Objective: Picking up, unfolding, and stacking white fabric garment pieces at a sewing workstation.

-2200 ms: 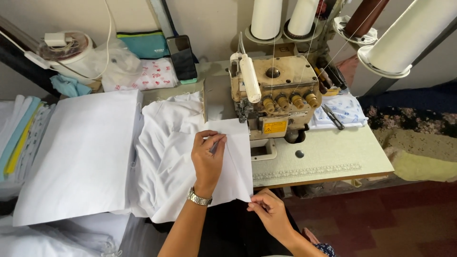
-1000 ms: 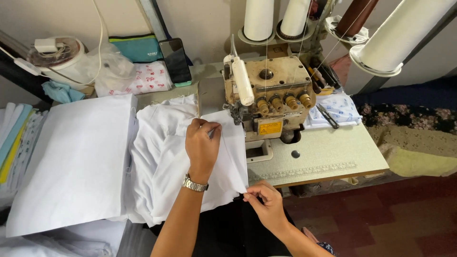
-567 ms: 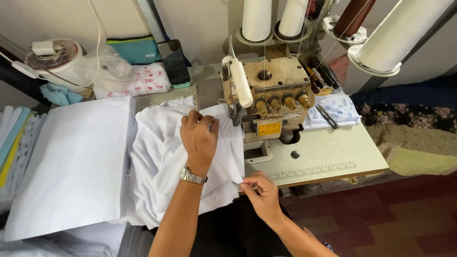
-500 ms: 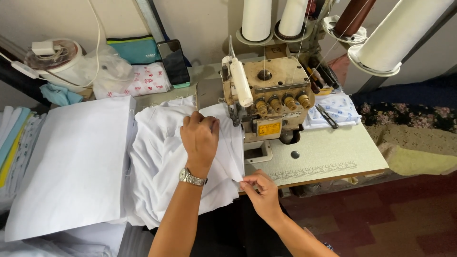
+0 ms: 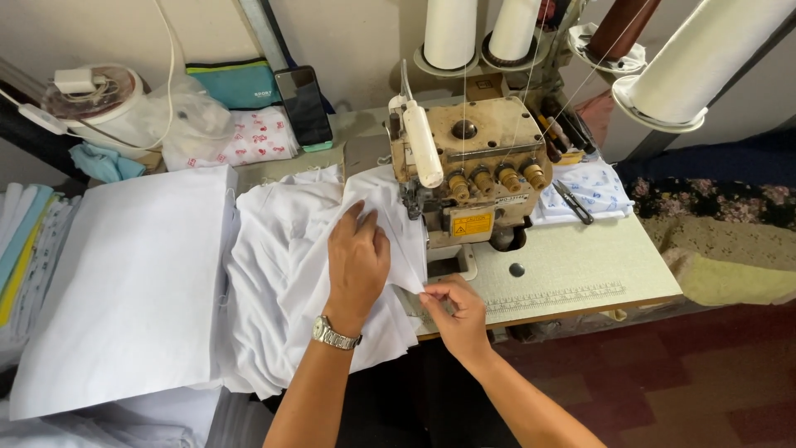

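A crumpled piece of white fabric (image 5: 282, 265) lies on the sewing table in front of a beige overlock sewing machine (image 5: 468, 170). My left hand (image 5: 356, 261), with a metal watch at the wrist, presses flat on the fabric just left of the machine's needle area. My right hand (image 5: 452, 303) pinches the fabric's near edge at the table's front, right next to the left hand. The fabric's far edge runs under the machine's foot.
A flat stack of white cloth (image 5: 124, 282) lies to the left. A phone (image 5: 305, 106), a teal pouch (image 5: 236, 83) and a plastic bag (image 5: 224, 133) stand at the back. Scissors (image 5: 572, 202) rest on a patterned cloth right of the machine. Large thread cones (image 5: 452, 33) stand above.
My left hand has slid the fabric away from me toward the machine. My right hand has moved up and inward along the fabric's near edge, closer to the left hand.
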